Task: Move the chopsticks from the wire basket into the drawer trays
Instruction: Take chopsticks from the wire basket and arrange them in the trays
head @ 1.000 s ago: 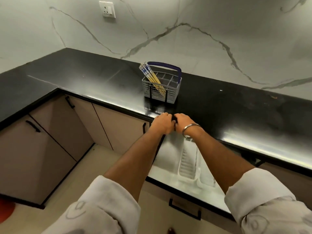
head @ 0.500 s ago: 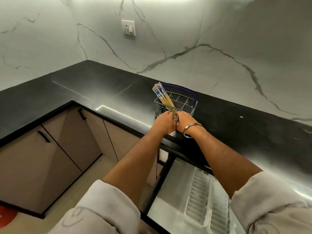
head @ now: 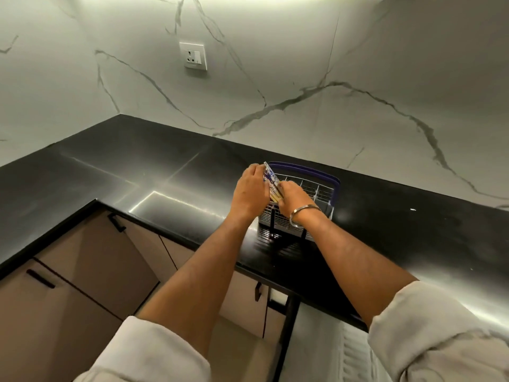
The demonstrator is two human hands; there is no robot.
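Note:
A grey wire basket (head: pixel 321 190) with a blue handle stands on the black countertop (head: pixel 154 172). A bundle of chopsticks (head: pixel 271 183) with blue patterned tops and yellow shafts leans in its left corner. My left hand (head: pixel 249 190) wraps the bundle from the left. My right hand (head: pixel 293 197), a metal bangle on its wrist, closes on the lower shafts from the right. The lower ends of the chopsticks are hidden inside the basket. Below the counter edge, a white ribbed drawer tray (head: pixel 355 354) shows in the open drawer at the bottom right.
A marble wall with a power socket (head: pixel 193 59) rises behind the counter. Beige cabinet doors with black handles (head: pixel 41 278) line the left side below the counter. The open drawer's black front edge (head: pixel 286 337) runs down near my right forearm.
Both hands rose from the drawer handle to the basket and closed on the chopstick bundle. The view tilted upward, so the drawer sank to the bottom edge.

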